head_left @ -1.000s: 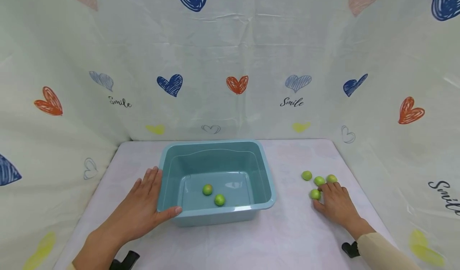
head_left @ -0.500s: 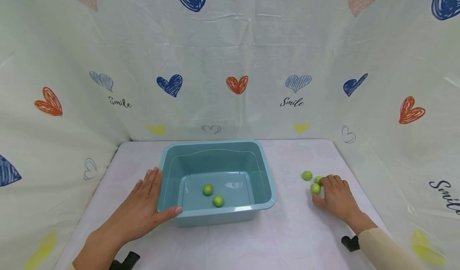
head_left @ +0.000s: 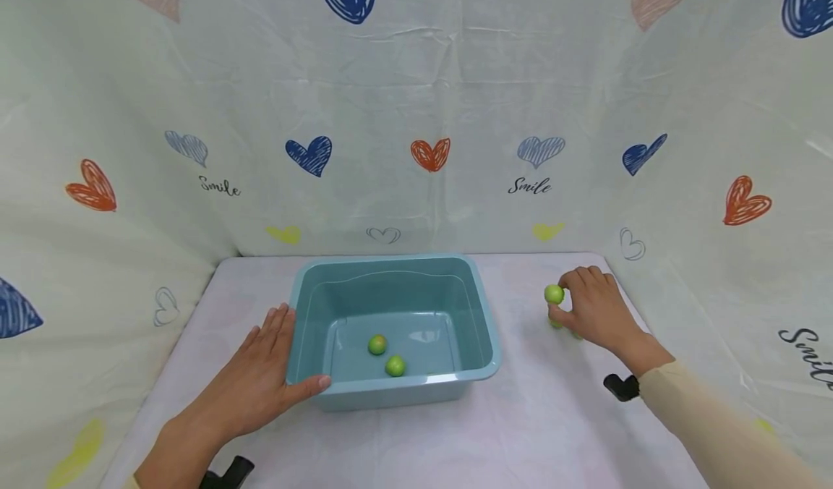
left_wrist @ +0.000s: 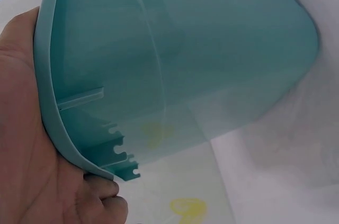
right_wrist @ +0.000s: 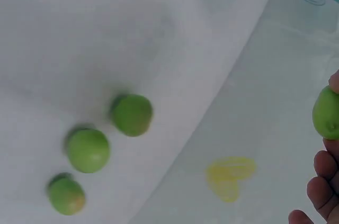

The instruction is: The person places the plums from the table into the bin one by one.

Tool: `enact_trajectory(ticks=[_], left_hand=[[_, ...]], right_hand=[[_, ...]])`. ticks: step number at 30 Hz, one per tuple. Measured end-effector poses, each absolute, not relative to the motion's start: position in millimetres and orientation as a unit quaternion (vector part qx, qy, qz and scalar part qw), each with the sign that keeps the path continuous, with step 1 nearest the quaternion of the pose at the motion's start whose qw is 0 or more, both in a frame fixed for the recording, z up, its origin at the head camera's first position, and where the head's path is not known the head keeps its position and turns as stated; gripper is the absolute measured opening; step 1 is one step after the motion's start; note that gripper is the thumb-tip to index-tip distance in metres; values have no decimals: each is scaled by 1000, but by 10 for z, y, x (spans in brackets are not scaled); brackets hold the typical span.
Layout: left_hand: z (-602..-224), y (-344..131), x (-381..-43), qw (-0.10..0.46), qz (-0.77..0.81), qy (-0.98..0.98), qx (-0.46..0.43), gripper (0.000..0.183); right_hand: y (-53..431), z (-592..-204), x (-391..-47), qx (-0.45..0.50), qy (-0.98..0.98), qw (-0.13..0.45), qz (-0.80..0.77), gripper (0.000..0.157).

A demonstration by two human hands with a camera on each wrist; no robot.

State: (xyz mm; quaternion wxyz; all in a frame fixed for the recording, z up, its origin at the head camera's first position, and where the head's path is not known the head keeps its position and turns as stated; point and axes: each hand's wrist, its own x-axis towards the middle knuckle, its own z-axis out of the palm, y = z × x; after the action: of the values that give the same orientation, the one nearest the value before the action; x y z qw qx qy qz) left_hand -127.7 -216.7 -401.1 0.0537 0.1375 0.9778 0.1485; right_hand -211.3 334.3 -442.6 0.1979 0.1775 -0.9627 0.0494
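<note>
Nearest, at the bottom edge, a black piece (head_left: 228,472) sits by the wrist of the left hand (head_left: 250,380). That hand is spread open, its fingers straight along the left side of a blue-green tub (head_left: 390,386) and its thumb over the near left corner of the rim; the left wrist view shows the palm against the rim. On the right, a beige sleeve (head_left: 703,409) reaches in, with a second black piece (head_left: 621,388) at its cuff. The tub stands upright on a white-covered table (head_left: 520,431), and on its floor lie a green fruit with a brownish tinge (head_left: 377,344) and, just beside it and nearer, a plain green fruit (head_left: 395,365). Farther off to the right, the right hand (head_left: 595,312) pinches one round green fruit (head_left: 554,294) between thumb and fingers, raised above the table. Three loose fruits (right_wrist: 88,150) rest on the table near one another, mostly hidden by this hand in the head view. Behind everything hangs a pale cloth (head_left: 488,77) printed with hearts and "Smile"
</note>
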Motion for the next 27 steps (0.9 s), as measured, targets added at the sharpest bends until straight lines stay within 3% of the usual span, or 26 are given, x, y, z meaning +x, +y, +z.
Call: enact_trajectory(ticks=[6,11,27], left_hand=[[-4023,-2169,-1274,54,152,977,137,131],[-4021,-2169,-1267,55,158,977,134,132],[-4000,-2168,-1265,57,166,976,132,132]], right_hand=[[2934,-3938,-2346,185,-966,167,64,34],[2537,-3687,-2467,229,-955,172,80,30],[1537,-3867,-2527,393,-912,110,37,36]])
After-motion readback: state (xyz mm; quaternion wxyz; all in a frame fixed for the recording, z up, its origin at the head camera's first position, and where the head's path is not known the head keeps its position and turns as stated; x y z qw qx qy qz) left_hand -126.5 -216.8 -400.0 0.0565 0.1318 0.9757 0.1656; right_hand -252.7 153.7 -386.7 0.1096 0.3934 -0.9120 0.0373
